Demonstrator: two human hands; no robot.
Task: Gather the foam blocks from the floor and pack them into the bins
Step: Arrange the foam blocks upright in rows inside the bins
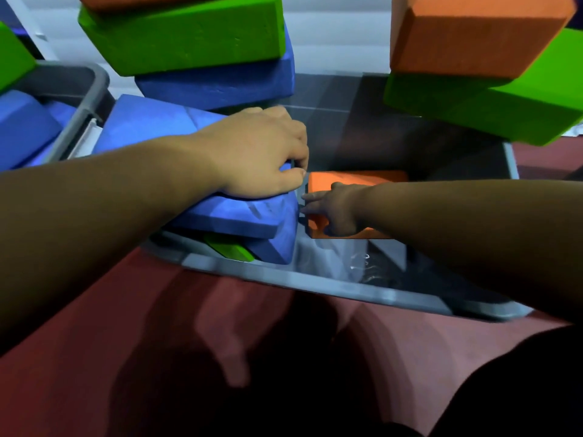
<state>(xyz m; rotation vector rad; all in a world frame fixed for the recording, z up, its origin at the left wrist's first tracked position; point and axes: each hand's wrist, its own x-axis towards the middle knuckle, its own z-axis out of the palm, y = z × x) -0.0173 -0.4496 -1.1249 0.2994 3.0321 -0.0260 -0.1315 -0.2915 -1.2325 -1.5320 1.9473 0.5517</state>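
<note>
The left hand [262, 156] lay on top of the blue block [227, 216] at the left of the bin [315, 282], its fingers curled over the block's right edge and grasping it. The right hand [334, 209] reached deep into the bin and clasped the near left corner of the orange block [353, 181], which sat low at the bin's middle, just right of the blue block. A green block [227, 250] was wedged beneath the blue one against the near wall.

The step looked to be seating the orange block in the gap. To do it well, the left hand should have kept the blue block held back to the left so the slot stayed open, while the right pushed the orange block flat to the bottom and square against its neighbour, not tilted. Foam gives under pressure, so a firm, even press would have closed gaps. The right half of the bin was unfilled. More blocks were stacked at the far side, and a second bin [91, 99] stood to the left.

No brand or label could be read; faint raised marks on the bin's near inner wall were illegible.
</note>
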